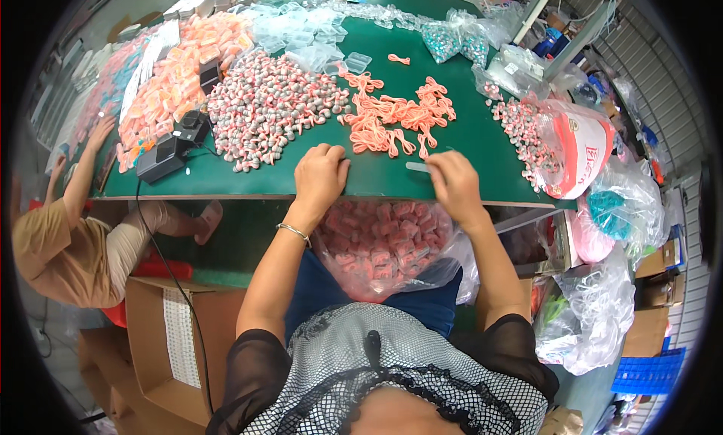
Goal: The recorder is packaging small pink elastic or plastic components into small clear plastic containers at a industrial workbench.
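My left hand [321, 175] rests at the table's front edge with its fingers curled; what they hold, if anything, is hidden. Just beyond it lies a big heap of small pink-and-grey earbud-like pieces [263, 107]. In my right hand [456, 183], thumb and fingers pinch a small translucent plastic piece [416, 166], flat and pale, above the green table [376, 175]. Bundled orange-pink cords [395, 115] lie in a loose pile beyond both hands, with one separate cord bundle [399, 59] farther back.
On my lap sits a clear bag of pink packed cases [384, 247]. Orange cases [188, 66], clear cases [290, 32] and black devices [162, 158] lie left. At right, a red-white bag [580, 152] spills small pieces. A co-worker [68, 239] sits left, beside a cardboard box [177, 344].
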Tool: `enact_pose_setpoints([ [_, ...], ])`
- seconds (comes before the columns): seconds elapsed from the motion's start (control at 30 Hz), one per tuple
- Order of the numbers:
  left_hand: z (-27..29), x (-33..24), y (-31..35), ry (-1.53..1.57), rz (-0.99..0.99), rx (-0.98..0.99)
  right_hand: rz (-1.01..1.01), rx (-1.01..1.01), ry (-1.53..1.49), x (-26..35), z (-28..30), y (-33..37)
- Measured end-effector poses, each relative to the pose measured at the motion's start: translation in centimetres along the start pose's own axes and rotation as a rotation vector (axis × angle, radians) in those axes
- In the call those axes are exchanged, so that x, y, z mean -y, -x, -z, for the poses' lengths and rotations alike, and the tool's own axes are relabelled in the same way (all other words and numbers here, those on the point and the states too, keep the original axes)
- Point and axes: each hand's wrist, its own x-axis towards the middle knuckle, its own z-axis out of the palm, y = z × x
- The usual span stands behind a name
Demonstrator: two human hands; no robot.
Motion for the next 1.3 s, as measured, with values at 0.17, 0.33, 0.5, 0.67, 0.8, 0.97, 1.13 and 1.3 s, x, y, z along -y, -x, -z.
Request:
enact_pose_setpoints([
  [0.17, -0.2, -0.6, 0.5, 0.054, 0.061, -0.017, 0.141, 0.042, 0.166, 1.9, -1.1, 3.3],
  [0.33, -1.2, -2.7, 0.7, 0.264, 0.089, 0.017, 0.051, -0.005, 0.087, 2.0, -2.2, 4.0],
  [0.5, -1.4, -2.4, 1.0, 0.338, 0.108, 0.056, -0.085, -0.049, 0.084, -0.8, -1.5, 3.5],
  [0.67, -0.9, -2.9, 0.7, 0.302, 0.127, 0.159, -0.081, 0.154, 0.014, -4.2, -0.9, 3.7],
  [0.8, -1.3, -2.7, 0.8, 0.324, 0.044, 0.083, -0.023, 0.196, 0.055, -3.9, 0.3, 3.6],
  [0.97, -1.0, -3.3, 1.1, 0.390, 0.090, 0.088, 0.025, 0.151, 0.108, -2.6, 0.4, 4.8],
  [1.13, -2.0, -4.3, 0.7, 0.358, 0.088, 0.062, -0.121, 0.062, 0.187, -0.7, -1.6, 4.7],
  [1.3, -3.1, -6.3, 0.6, 0.427, 0.151, 0.090, -0.295, 0.058, 0.226, 1.1, -3.6, 2.9],
])
